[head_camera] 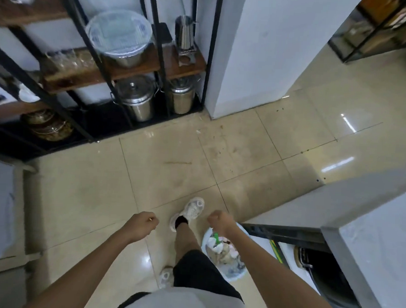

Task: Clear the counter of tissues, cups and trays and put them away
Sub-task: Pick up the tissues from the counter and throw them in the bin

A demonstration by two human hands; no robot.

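Observation:
I am standing on a tiled floor and looking down at both hands. My left hand (144,221) is held out in front with its fingers curled in; a tiny yellow glint shows at the fingers, and I cannot tell what it is. My right hand (219,219) is a closed fist with nothing visible in it. Just under my right forearm stands a waste bin (235,273) lined with a white bag. It holds crumpled tissues (218,249), cups and a green straw (216,238). No tray is in view.
A grey counter (381,234) runs along the right edge, with dark items stored beneath it. A black metal rack (121,76) at the upper left carries steel pots, glasses and a covered basin. A white pillar (261,51) rises ahead, with beige floor tiles between.

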